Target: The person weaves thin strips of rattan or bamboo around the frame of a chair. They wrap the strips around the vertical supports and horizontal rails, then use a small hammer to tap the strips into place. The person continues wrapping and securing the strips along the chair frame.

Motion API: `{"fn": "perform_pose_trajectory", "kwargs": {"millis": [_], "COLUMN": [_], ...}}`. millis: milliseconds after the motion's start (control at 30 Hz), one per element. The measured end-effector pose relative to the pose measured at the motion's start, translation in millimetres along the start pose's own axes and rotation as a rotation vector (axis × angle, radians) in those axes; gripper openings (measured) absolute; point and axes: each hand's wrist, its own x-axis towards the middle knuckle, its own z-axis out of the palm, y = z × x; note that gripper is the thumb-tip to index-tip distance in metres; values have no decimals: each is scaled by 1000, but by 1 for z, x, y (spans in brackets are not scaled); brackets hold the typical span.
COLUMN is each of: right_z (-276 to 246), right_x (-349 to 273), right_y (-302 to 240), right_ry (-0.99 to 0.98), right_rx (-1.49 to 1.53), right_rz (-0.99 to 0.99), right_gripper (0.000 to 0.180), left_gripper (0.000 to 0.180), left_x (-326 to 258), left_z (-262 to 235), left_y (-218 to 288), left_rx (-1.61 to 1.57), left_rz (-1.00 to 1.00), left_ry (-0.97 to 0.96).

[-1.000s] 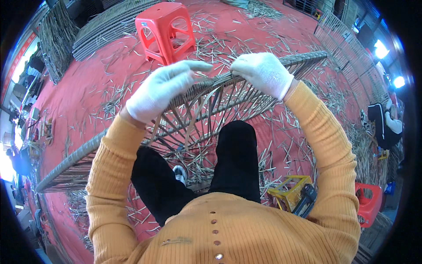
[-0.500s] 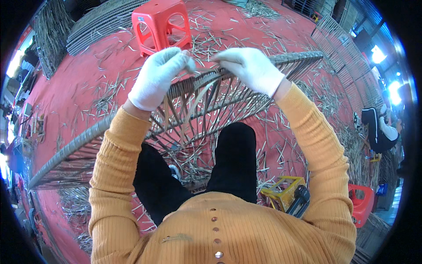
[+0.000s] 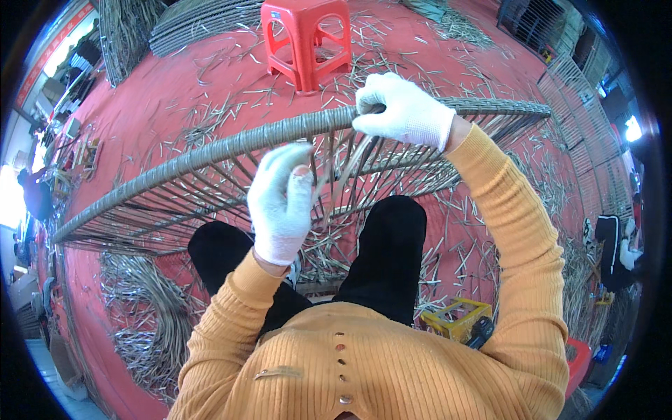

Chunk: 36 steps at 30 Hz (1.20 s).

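A large woven frame (image 3: pixel 231 148) lies slantwise across my lap, its thick rim wrapped in greyish strips and thin dark rods fanning down from it. My white-gloved right hand (image 3: pixel 404 112) is closed over the rim, fingers curled round it. Just under that hand a pale flat strip (image 3: pixel 350 166) hangs among the rods. Lower and to the left, my gloved left hand (image 3: pixel 281 203) is on the near side of the rim, thumb and fingers drawn together. What sits between its fingertips, if anything, is too small to make out.
A red plastic stool (image 3: pixel 306 42) stands beyond the frame. Beside my right thigh is a yellow stool-like frame (image 3: pixel 458 316) with a black object. Cut strips litter the red floor; a bundle (image 3: pixel 157 315) lies left. Rod panels (image 3: pixel 577 133) stand at right, a person (image 3: pixel 616 252) beyond.
My left hand has dropped from above the rim to its near side, moving right. My right hand has gone from pinching above the rim to closing over it. The view has shifted left.
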Motion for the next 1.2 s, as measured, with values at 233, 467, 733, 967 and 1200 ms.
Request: {"fn": "perform_pose_trajectory", "kwargs": {"millis": [233,467,733,967,1200], "right_z": [28,42,11,19,18], "right_x": [-20,-24,-16,-23,-12], "right_y": [-12,-7,3,5,13], "right_ry": [287,520,333,270,291], "right_rx": [-456,-258,396,220,343], "right_rz": [-231,-216,99,-138,58], "right_gripper": [21,31,34,24,15], "left_gripper": [32,24,33,16,26], "left_x": [13,2,113,86,116], "left_z": [74,89,2,-26,-5], "left_y": [-48,-49,20,-7,-4], "left_rx": [-515,-818,521,348,-299], "left_rz": [-407,-887,138,393,-195], "left_ry": [-350,35,-363,-462,-189]}}
